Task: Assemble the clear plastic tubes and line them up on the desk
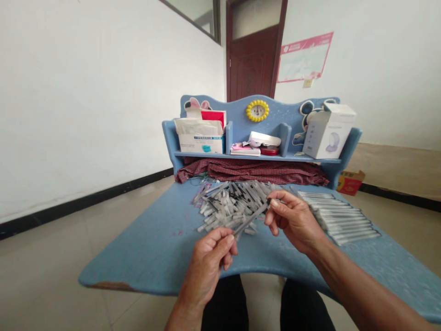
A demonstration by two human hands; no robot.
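Note:
A thin translucent pen [251, 219] slants between my two hands above the desk. My left hand [214, 250] is closed on its lower end, thumb against fingers. At the upper end, the fingertips of my right hand [291, 216] pinch a small dark part, mostly covered by the fingers. Behind the pen lies a loose pile of clear and grey pen parts [223, 207], with short cap-like pieces toward the front. To the right, beside my right wrist, pens with dark ends [344, 218] lie side by side in a row.
The blue desk [148, 248] has a raised back shelf holding an open mask box [201, 142], a white box [330, 133] and small items around a red case [269, 151]. A yellow-rimmed clock [257, 111] is on the backboard. Checked cloth [251, 171] lies under the shelf.

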